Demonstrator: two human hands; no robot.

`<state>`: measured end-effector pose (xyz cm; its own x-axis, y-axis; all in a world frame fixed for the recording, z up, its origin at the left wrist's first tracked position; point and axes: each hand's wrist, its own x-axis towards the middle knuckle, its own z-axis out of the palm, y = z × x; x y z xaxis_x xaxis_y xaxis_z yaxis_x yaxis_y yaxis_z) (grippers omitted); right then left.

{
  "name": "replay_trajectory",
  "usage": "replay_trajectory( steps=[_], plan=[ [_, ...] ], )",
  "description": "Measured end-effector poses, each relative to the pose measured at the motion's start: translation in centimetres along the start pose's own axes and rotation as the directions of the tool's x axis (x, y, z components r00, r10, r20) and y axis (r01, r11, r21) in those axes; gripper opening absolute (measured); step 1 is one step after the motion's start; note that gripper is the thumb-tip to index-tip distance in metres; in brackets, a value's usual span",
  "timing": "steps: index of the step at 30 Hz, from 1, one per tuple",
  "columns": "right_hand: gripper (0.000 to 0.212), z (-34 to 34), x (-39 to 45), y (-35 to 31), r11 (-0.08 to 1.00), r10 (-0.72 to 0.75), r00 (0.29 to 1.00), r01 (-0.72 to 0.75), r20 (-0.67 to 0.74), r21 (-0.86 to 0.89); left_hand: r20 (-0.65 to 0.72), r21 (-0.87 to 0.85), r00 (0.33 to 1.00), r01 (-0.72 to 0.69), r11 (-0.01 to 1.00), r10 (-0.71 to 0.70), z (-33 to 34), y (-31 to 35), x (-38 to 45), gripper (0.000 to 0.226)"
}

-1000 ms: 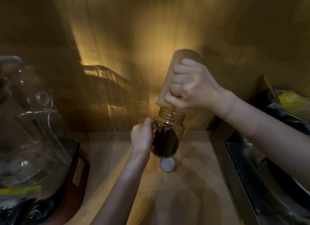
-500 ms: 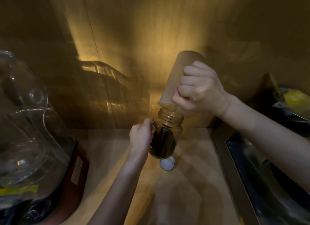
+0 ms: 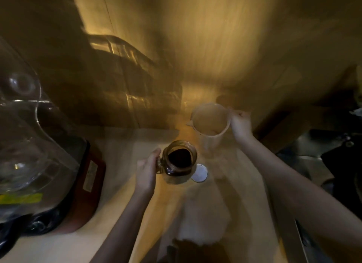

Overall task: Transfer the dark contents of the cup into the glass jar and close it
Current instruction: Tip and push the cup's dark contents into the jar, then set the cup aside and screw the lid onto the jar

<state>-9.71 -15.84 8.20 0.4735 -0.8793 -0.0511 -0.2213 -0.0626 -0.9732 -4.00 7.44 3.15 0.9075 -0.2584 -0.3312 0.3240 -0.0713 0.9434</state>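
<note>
A glass jar [image 3: 179,162] with a handle stands on the wooden counter, its mouth open and dark contents showing inside. My left hand [image 3: 147,169] grips the jar's handle on its left side. Behind and to the right, a pale beige cup [image 3: 210,126] is upright with its inside showing pale; my right hand [image 3: 241,123] holds it by the handle side. A round white lid [image 3: 199,173] lies flat on the counter, just right of the jar's base and partly hidden by it.
A blender with a clear jug [image 3: 23,141] and a red base [image 3: 88,184] stands at the left. A metal sink [image 3: 313,164] lies at the right. A wooden wall [image 3: 215,47] closes the back. The counter [image 3: 205,213] extends toward me.
The cup, which was tipped upside down over the jar's mouth, has been turned upright and moved back and to the right. The view has tilted down onto the jar's open mouth.
</note>
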Motion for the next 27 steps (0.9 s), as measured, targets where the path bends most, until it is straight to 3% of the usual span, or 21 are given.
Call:
replay_trajectory(
  steps=[2,4,7,9,15,20,27],
  plan=[
    [0.040,1.1,-0.1,2.8,0.992,0.121,0.993,-0.120,-0.015,0.042,-0.179,-0.059,0.983,0.026,0.998,-0.037,-1.0,-1.2,0.4,0.022],
    [0.036,2.0,-0.4,5.5,0.976,0.197,0.980,-0.193,-0.027,0.104,-0.257,-0.090,0.966,0.001,0.996,-0.025,-1.7,-2.3,0.9,0.030],
    [0.040,3.5,-0.7,8.3,0.962,0.249,0.968,-0.248,0.002,0.114,-0.173,0.105,0.977,-0.104,0.989,0.121,-2.3,-3.6,1.0,0.042],
    [0.044,4.3,-0.6,9.3,0.962,0.260,0.965,-0.259,-0.006,0.089,-0.176,0.125,0.973,-0.130,0.984,0.151,-2.7,-4.4,1.3,0.043],
    [0.058,5.5,-0.2,11.2,0.950,0.311,0.950,-0.309,-0.040,0.036,-0.095,0.140,0.994,-0.037,0.990,0.050,-2.5,-7.5,1.9,0.051],
    [0.053,5.9,-0.3,12.6,0.943,0.332,0.942,-0.333,-0.046,-0.013,-0.109,0.164,0.992,0.074,0.984,-0.056,-0.7,-9.2,1.9,0.043],
    [0.037,5.0,-0.7,13.4,0.941,0.315,0.947,-0.319,-0.055,-0.112,-0.031,0.238,0.995,0.100,0.966,-0.096,0.5,-10.9,2.3,0.041]
  ],
)
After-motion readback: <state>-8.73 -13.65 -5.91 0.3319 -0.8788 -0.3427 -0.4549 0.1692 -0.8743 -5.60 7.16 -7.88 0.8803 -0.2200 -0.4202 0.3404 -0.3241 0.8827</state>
